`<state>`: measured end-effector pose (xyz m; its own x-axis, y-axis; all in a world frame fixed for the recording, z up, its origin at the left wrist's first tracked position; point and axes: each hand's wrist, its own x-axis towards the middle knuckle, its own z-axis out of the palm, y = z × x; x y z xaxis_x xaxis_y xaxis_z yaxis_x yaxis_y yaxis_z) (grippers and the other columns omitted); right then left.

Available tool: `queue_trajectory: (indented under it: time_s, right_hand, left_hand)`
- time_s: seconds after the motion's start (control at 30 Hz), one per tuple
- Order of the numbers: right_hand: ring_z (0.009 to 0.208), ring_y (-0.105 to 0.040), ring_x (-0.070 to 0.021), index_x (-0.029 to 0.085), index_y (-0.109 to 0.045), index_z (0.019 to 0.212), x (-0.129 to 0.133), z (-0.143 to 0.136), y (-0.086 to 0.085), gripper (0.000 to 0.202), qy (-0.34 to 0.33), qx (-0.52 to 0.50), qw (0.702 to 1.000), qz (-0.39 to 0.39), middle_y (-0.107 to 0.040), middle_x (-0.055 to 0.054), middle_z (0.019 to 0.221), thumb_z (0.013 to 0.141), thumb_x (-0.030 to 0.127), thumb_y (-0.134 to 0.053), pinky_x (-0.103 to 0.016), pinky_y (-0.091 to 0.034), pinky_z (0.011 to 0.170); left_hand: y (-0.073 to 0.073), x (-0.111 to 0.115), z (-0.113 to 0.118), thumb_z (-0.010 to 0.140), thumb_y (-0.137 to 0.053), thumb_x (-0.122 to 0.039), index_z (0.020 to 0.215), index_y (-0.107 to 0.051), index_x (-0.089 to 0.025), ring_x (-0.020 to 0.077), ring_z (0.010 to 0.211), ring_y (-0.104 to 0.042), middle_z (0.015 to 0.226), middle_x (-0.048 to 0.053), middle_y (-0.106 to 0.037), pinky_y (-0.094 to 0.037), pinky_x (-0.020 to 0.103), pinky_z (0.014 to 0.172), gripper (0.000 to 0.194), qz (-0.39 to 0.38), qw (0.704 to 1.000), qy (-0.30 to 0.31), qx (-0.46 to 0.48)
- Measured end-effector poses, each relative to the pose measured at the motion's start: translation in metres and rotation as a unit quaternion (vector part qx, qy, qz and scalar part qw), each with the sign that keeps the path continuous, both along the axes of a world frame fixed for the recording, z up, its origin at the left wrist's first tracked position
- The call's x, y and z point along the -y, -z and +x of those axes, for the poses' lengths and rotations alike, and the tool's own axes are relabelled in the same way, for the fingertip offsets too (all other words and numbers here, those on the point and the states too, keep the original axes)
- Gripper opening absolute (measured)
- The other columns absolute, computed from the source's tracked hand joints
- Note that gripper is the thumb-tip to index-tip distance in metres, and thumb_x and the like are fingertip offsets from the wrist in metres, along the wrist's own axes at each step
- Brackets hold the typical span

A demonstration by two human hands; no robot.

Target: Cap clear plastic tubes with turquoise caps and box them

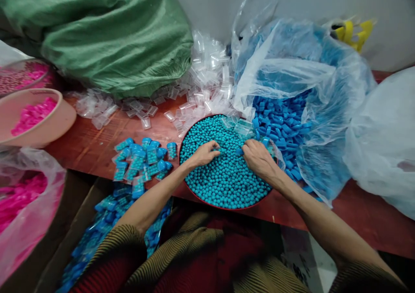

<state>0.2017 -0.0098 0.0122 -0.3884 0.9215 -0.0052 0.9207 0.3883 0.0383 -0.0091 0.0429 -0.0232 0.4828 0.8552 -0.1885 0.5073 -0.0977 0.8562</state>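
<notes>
A round red-rimmed tray full of small turquoise beads (223,185) lies in front of me. Over its left half is my left hand (205,153), fingers curled with the tips close together; what they hold is hard to see against the beads, perhaps something clear. My right hand (259,159) is over the tray's right side, pinching a small blue plastic cap (239,151). Several clear plastic containers (243,127) rest on the beads at the tray's far edge. Left of the tray lies a pile of bead-filled containers with blue caps (142,157).
Loose clear containers (207,72) are heaped behind the tray, near a green sack (119,38). At right, a plastic bag (327,81) spills blue caps (282,120). A pink basin (48,120) stands at left. Below the table edge, a cardboard box (69,228) holds filled containers.
</notes>
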Motion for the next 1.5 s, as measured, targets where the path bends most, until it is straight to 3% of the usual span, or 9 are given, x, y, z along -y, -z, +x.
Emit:
queue_trajectory:
  time_s: [0.23,0.47,0.73,1.03,1.13,1.23,1.33,1.4,1.5]
  right_hand:
    - [0.084,-0.058,-0.0229,0.011,-0.051,0.125,0.001,-0.031,0.025,0.039,0.041,-0.227,0.973,0.003,-0.062,-0.012,0.091,0.092,0.024,-0.035,-0.033,-0.046,0.074]
    - [0.06,-0.057,-0.0151,0.017,-0.066,0.103,0.006,-0.037,0.023,0.03,0.118,-0.505,0.853,-0.054,-0.062,-0.001,0.069,0.087,0.031,-0.045,-0.028,-0.046,0.061]
    - [0.056,-0.057,-0.0135,0.018,-0.07,0.09,0.005,-0.036,0.018,0.025,0.127,-0.559,0.812,-0.105,-0.061,0.002,0.06,0.083,0.036,-0.053,-0.025,-0.045,0.057]
    - [0.079,-0.063,-0.017,0.019,-0.067,0.101,0.012,-0.032,0.009,0.025,-0.038,-0.438,0.897,-0.044,-0.068,-0.007,0.088,0.087,0.024,-0.047,-0.031,-0.05,0.074]
    - [0.08,-0.062,-0.0158,0.02,-0.068,0.102,0.007,-0.019,0.001,0.025,-0.059,-0.471,0.871,-0.13,-0.066,-0.006,0.091,0.083,0.025,-0.052,-0.031,-0.05,0.074]
    - [0.064,-0.059,-0.0125,0.019,-0.066,0.106,0.0,-0.013,-0.001,0.03,0.0,-0.537,0.812,-0.231,-0.064,-0.002,0.081,0.079,0.029,-0.058,-0.029,-0.051,0.063]
    - [0.06,-0.058,-0.013,0.019,-0.059,0.119,-0.001,-0.021,0.004,0.046,0.064,-0.593,0.77,-0.227,-0.065,-0.001,0.081,0.075,0.033,-0.061,-0.03,-0.052,0.06]
    - [0.071,-0.063,-0.0171,0.02,-0.056,0.123,0.002,-0.031,0.006,0.046,0.081,-0.582,0.792,-0.166,-0.067,-0.005,0.088,0.079,0.033,-0.056,-0.035,-0.054,0.068]
    - [0.097,-0.062,-0.0229,0.02,-0.056,0.124,0.014,-0.044,0.006,0.039,0.057,-0.494,0.863,-0.088,-0.067,-0.011,0.106,0.087,0.03,-0.046,-0.041,-0.05,0.086]
  left_hand:
    - [-0.01,0.013,0.002,0.078,-0.051,-0.023,0.096,-0.048,-0.016,0.0072,0.059,-0.05,0.08,-0.002,-0.053,-0.041,0.018,0.049,0.02,-0.104,0.985,-0.026,0.132]
    - [-0.008,0.031,0.009,0.079,-0.054,-0.027,0.115,-0.044,-0.017,0.0051,0.046,-0.051,0.076,-0.003,-0.053,-0.037,0.015,0.037,0.038,-0.166,0.958,-0.052,0.228]
    - [-0.018,0.042,0.011,0.08,-0.052,-0.026,0.133,-0.04,-0.017,0.0046,0.044,-0.047,0.068,-0.004,-0.05,-0.032,0.015,0.036,0.055,-0.155,0.954,-0.079,0.245]
    - [-0.016,0.051,0.01,0.079,-0.052,-0.025,0.112,-0.051,-0.019,0.0032,0.043,-0.04,0.066,-0.006,-0.045,-0.036,0.016,0.039,0.034,-0.117,0.954,-0.123,0.249]
    - [-0.016,0.048,-0.001,0.079,-0.052,-0.03,0.115,-0.046,-0.019,0.0047,0.042,-0.045,0.066,-0.006,-0.047,-0.035,0.017,0.038,0.038,-0.155,0.961,-0.06,0.221]
    - [-0.019,0.046,-0.009,0.081,-0.052,-0.031,0.117,-0.044,-0.018,0.0063,0.043,-0.049,0.064,-0.006,-0.046,-0.036,0.017,0.039,0.04,-0.171,0.963,0.001,0.209]
    - [-0.023,0.049,-0.007,0.082,-0.049,-0.029,0.121,-0.043,-0.019,0.0056,0.044,-0.047,0.066,-0.006,-0.046,-0.037,0.017,0.041,0.04,-0.132,0.972,-0.005,0.192]
    - [-0.026,0.054,-0.002,0.082,-0.048,-0.026,0.127,-0.042,-0.02,0.0055,0.046,-0.045,0.069,-0.005,-0.048,-0.04,0.019,0.045,0.046,-0.099,0.979,-0.031,0.178]
    - [-0.029,0.06,0.005,0.083,-0.047,-0.025,0.133,-0.04,-0.021,0.0069,0.05,-0.045,0.075,-0.002,-0.053,-0.042,0.021,0.049,0.051,-0.067,0.978,-0.082,0.18]
